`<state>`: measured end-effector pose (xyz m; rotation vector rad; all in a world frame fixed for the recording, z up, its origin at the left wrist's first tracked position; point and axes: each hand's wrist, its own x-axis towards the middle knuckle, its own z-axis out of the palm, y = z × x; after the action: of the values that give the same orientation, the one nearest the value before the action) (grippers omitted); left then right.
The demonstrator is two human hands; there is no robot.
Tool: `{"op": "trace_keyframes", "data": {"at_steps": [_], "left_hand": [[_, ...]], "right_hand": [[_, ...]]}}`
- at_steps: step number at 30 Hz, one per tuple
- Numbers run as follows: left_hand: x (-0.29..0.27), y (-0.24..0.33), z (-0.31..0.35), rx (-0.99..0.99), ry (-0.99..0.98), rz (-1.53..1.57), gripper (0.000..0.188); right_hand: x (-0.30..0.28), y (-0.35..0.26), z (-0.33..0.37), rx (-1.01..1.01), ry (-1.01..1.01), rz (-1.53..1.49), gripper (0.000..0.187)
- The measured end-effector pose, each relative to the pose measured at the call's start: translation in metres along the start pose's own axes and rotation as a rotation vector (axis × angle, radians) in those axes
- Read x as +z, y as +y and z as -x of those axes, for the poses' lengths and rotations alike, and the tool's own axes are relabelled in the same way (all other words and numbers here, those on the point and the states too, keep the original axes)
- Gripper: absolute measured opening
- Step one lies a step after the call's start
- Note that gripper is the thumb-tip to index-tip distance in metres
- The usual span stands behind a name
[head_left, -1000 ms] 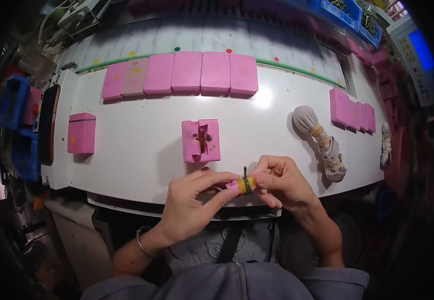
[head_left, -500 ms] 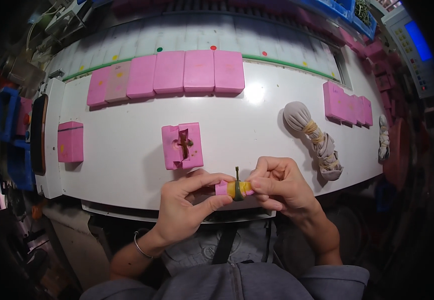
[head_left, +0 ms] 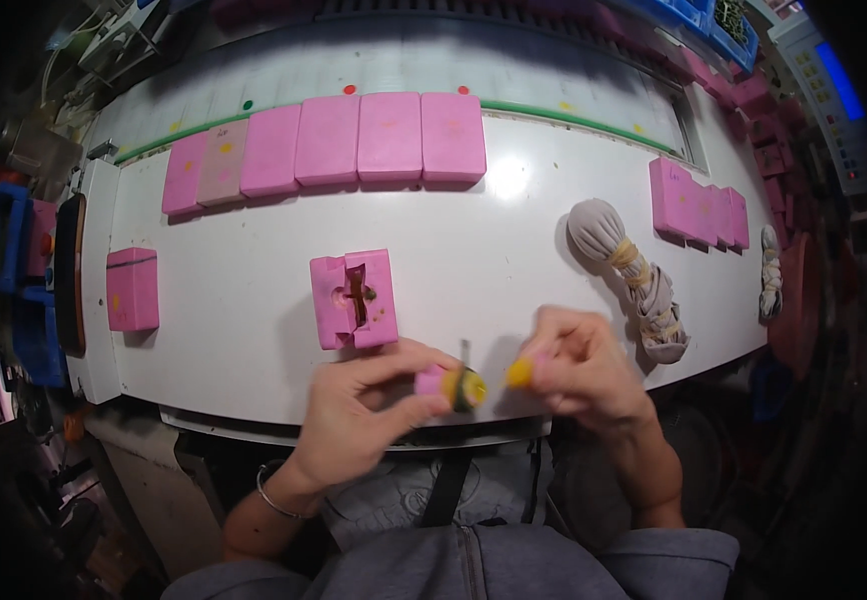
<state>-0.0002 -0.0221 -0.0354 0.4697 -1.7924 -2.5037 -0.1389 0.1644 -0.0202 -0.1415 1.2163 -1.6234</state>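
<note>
Right hand (head_left: pixel 586 368) pulled away; yellow piece (head_left: pixel 521 374) pinched

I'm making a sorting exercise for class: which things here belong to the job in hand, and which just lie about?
In use:
green-banded piece, left hand
small yellow piece, right hand
hollowed pink block, probably

Apparently lying about:
large cloth bundle
far row of blocks
lone pink block

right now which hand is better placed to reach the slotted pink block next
Probably left: the left hand is nearer the slotted pink block, though it holds the banded yellow piece. The right hand is farther off, holding a small yellow bit.
</note>
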Motion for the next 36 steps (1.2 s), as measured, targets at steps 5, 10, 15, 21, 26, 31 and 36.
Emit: {"op": "trace_keyframes", "data": {"at_steps": [5, 10, 15, 21, 26, 31, 36], "left_hand": [[0.01, -0.001, -0.002, 0.177, 0.032, -0.406, 0.03], [0.011, -0.003, -0.007, 0.341, 0.022, -0.487, 0.035], [0.013, 0.004, -0.009, 0.534, -0.055, -0.649, 0.038], [0.016, 0.01, -0.005, 0.607, -0.074, -0.722, 0.036], [0.016, 0.019, -0.002, 0.656, -0.113, -0.729, 0.033], [0.018, 0.019, 0.003, 0.687, -0.1, -0.663, 0.035], [0.021, 0.013, 0.009, 0.739, -0.043, -0.691, 0.035]], "right_hand": [[0.008, 0.024, -0.014, -0.67, 0.398, 1.177, 0.014], [0.021, 0.012, 0.003, -0.563, 0.162, 0.836, 0.033], [0.024, 0.012, 0.005, -0.072, -0.062, 0.252, 0.021], [0.023, -0.001, 0.005, 0.13, -0.199, 0.186, 0.02], [0.028, 0.011, 0.012, 0.026, -0.167, 0.007, 0.023], [0.038, 0.008, 0.019, -0.007, -0.119, -0.097, 0.024], [0.037, 0.012, 0.023, -0.004, -0.128, -0.126, 0.024]]}}
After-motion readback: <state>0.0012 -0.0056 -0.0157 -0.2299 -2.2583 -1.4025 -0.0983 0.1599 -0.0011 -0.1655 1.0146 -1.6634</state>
